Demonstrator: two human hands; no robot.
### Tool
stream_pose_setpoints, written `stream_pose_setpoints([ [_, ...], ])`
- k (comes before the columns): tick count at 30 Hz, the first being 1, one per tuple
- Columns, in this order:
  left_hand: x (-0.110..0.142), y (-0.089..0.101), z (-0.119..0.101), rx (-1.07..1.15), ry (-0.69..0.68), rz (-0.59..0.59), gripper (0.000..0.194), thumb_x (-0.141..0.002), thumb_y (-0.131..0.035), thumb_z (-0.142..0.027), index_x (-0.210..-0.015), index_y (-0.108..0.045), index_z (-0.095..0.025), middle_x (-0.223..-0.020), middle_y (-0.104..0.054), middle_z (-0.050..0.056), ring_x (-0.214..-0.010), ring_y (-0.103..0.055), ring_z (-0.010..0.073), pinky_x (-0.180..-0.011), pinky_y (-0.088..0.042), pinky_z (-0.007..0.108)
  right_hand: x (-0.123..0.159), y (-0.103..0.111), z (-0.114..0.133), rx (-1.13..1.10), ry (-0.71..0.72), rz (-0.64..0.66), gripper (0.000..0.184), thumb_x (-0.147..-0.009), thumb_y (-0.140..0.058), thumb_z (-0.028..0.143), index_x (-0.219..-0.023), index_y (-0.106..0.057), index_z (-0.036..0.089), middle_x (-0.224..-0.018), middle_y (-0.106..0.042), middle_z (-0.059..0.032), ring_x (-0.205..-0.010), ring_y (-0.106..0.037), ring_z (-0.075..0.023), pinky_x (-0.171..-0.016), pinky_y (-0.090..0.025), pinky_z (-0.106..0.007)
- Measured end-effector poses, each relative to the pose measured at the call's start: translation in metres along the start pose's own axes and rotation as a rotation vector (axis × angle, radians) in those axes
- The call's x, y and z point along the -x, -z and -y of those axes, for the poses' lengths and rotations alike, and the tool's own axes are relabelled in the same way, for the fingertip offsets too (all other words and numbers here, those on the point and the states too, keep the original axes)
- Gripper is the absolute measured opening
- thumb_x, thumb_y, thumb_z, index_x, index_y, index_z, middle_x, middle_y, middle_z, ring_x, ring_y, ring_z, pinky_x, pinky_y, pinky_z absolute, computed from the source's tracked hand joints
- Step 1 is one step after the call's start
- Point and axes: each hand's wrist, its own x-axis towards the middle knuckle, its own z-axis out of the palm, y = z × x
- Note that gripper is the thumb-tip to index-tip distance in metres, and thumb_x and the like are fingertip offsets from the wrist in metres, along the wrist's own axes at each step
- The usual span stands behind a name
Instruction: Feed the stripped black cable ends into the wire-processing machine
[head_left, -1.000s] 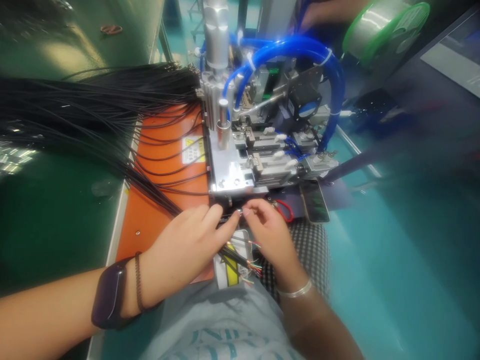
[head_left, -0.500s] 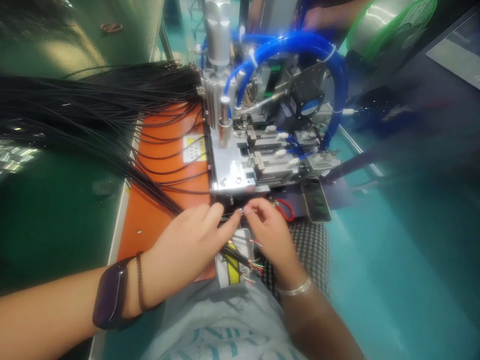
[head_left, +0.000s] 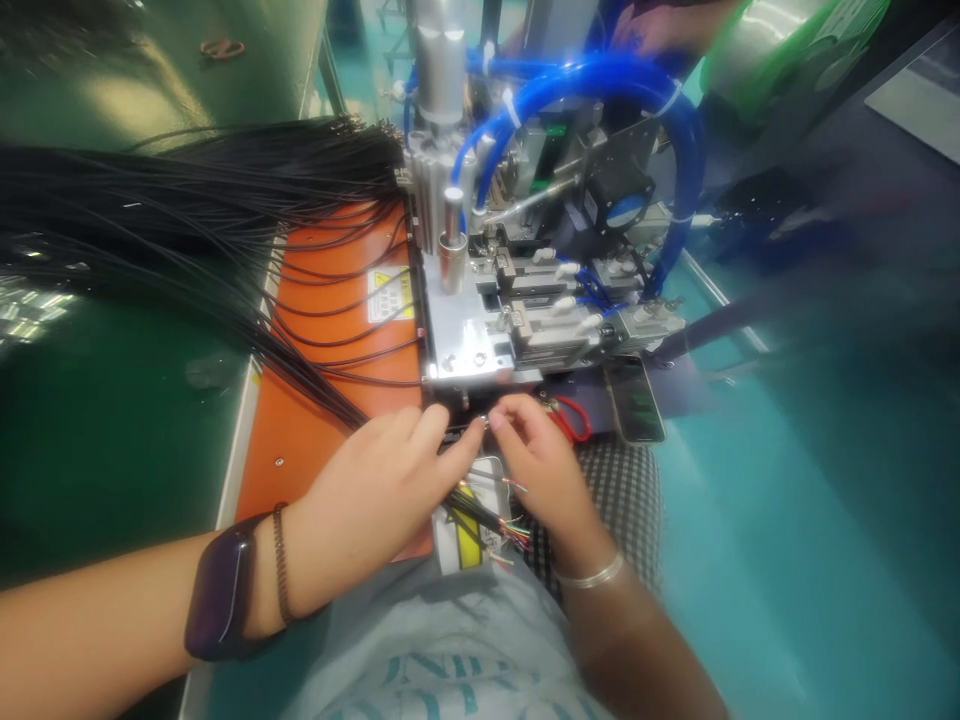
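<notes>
Nearest, bared wires (head_left: pixel 516 533) project below the 2 hands and are best left undisturbed. Above them, the left hand (head_left: pixel 379 475) and right hand (head_left: pixel 541 462) meet at the fingertips, each pinched closed on a small piece, probably a cable end (head_left: pixel 484 422), though blur leaves this unsure. Good handling calls for a steady left pinch close behind the end, with light, small movements of the right fingertips. Just beyond stands the machine (head_left: pixel 465 340); black cables (head_left: pixel 187 190) cross the orange plate (head_left: pixel 296 428) beside it.
</notes>
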Motion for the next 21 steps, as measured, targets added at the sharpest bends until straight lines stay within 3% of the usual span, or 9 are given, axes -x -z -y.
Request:
stream_pose_setpoints([
  [14, -0.004, 0.0088, -0.0015, -0.015, -0.016, 0.061, 0.063, -0.071, -0.049, -0.013, -0.133, -0.04, -0.017, -0.083, -0.044, 0.006, -0.071, -0.045, 0.0204, -0.059, -0.04, 0.033, -0.0039, 0.0039, 0.0039, -0.063, -0.094, 0.037, 0.012, -0.085, -0.051, 0.032, -0.079, -0.054, 0.021, -0.071, -0.052, 0.0027, -0.067, -0.05, -0.0136, -0.059, -0.038, -0.024],
  [21, -0.0044, 0.0088, -0.0007, 0.012, -0.02, 0.085, 0.07, -0.064, -0.054, -0.016, -0.133, -0.039, -0.016, -0.086, -0.044, 0.006, -0.073, -0.045, 0.021, -0.06, -0.04, 0.034, -0.0031, 0.0038, 0.0039, -0.057, -0.066, 0.043, 0.012, -0.084, -0.05, 0.031, -0.078, -0.053, 0.022, -0.069, -0.05, 0.0033, -0.065, -0.048, -0.0132, -0.058, -0.037, -0.024],
])
